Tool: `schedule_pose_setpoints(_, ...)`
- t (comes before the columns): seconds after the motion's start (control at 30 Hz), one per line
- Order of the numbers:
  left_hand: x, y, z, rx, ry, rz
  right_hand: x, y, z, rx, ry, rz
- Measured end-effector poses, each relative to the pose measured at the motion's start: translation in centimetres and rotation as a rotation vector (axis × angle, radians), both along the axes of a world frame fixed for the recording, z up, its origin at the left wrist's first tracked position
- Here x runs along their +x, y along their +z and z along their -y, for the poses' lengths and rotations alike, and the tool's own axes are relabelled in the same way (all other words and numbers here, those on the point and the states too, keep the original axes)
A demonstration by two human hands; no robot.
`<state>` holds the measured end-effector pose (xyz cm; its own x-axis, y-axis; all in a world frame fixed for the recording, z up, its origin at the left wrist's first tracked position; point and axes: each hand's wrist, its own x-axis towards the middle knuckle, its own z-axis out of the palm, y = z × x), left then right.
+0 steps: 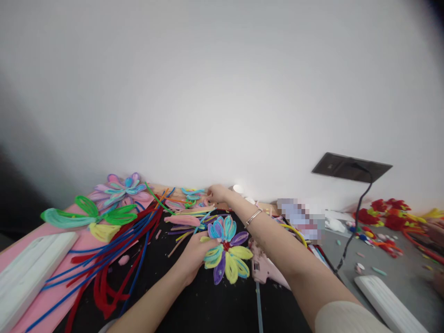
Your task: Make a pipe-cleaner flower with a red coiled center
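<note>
My left hand (pixel 197 257) pinches the left edge of a multicoloured pipe-cleaner flower (pixel 231 266), which has yellow, purple and turquoise petals and a red centre. My right hand (pixel 217 194) reaches to the back by the wall, among small looped pipe-cleaner pieces (pixel 193 194); its fingertips are too small and hidden to show what they touch. A pink glue gun (pixel 264 268) with a clear glue stick lies under my right forearm, just right of the flower. Loose pastel pipe cleaners (pixel 183 221) lie behind my left hand.
Blue pipe cleaners (pixel 133 231) and red ones lie at the left, beside a green and yellow flower (pixel 95 216), a pastel flower (pixel 126 190) and a white box (pixel 33 273). Right: a black cable (pixel 359 208), red flowers (pixel 385 213), another white box (pixel 390 300), and a person's hand (pixel 435 231).
</note>
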<state>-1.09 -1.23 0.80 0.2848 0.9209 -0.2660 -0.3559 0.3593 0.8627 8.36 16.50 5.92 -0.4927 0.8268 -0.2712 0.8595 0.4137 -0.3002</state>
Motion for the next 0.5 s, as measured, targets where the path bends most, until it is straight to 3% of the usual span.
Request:
schedule_pose_setpoints(0.17,0.0,0.1,0.0,0.009,-0.011,0.019,0.6,-1.4,0.1,0.024,-0.031,-0.046)
schedule_pose_setpoints(0.33,-0.1,0.0,0.1,-0.003,-0.009,0.010,2.4,0.3,0.6,0.076,-0.131,-0.243)
schedule_pose_setpoints(0.5,-0.1,0.1,0.1,-0.009,-0.008,-0.001,4.1,1.8,2.6,-0.064,-0.192,-0.423)
